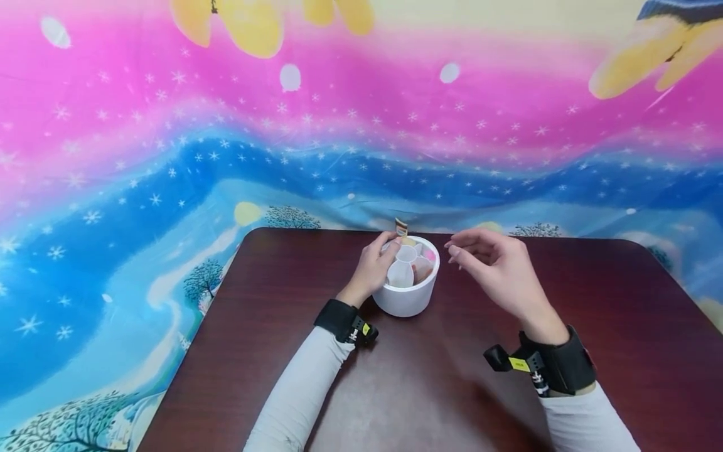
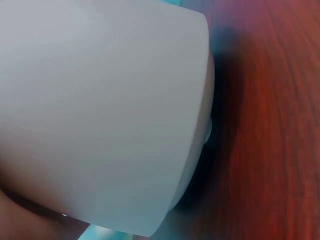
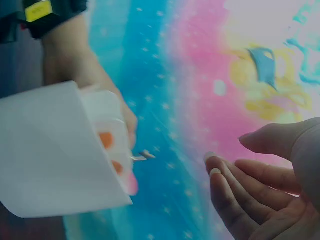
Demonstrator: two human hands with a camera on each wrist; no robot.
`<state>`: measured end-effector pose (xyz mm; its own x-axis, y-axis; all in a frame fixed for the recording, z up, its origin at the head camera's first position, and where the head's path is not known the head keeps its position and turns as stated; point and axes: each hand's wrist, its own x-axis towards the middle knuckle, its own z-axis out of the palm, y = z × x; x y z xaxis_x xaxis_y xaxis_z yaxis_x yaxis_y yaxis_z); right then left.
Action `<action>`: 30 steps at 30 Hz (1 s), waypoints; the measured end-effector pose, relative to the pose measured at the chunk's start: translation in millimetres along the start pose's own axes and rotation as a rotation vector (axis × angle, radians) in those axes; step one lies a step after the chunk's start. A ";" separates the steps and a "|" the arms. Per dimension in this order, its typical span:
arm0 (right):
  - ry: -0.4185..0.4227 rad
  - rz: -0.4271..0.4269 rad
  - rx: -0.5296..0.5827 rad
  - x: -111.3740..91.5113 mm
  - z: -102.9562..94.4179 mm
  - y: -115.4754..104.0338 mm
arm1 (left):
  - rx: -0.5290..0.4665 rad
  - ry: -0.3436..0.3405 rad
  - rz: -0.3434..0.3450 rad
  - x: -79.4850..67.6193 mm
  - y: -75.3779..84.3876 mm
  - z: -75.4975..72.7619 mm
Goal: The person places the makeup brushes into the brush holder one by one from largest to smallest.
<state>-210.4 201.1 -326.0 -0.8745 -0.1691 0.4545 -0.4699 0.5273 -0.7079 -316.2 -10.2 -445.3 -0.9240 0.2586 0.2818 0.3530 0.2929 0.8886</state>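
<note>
A white round container [image 1: 404,302] with several inner compartments stands toward the back of the dark table; small orange and pink items show inside it. My left hand [image 1: 369,267] grips its left rim, the thumb over the top edge. A small striped piece [image 1: 401,227] sticks up by the left fingertips; whether it is held there cannot be told. In the left wrist view the container's smooth wall [image 2: 105,110] fills most of the frame. Apart from the container, to its right, my right hand [image 1: 497,267] hovers with loosely bent fingers [image 3: 260,192] and holds nothing.
The reddish-brown table [image 1: 429,395] reaches back to a hanging cloth [image 1: 361,125] printed in pink and blue with snowflakes. Black straps with small cameras [image 1: 556,364] circle both wrists.
</note>
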 end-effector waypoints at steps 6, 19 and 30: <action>0.064 -0.028 -0.008 11.2 -7.2 2.7 | 0.009 0.018 0.016 14.5 -7.0 -7.2; 0.139 -0.044 -0.202 23.3 -0.4 40.9 | 0.028 0.049 -0.010 36.5 -25.4 -8.3; 0.057 -0.012 -0.305 23.2 7.4 72.3 | 0.022 0.044 -0.125 37.4 -15.0 -32.9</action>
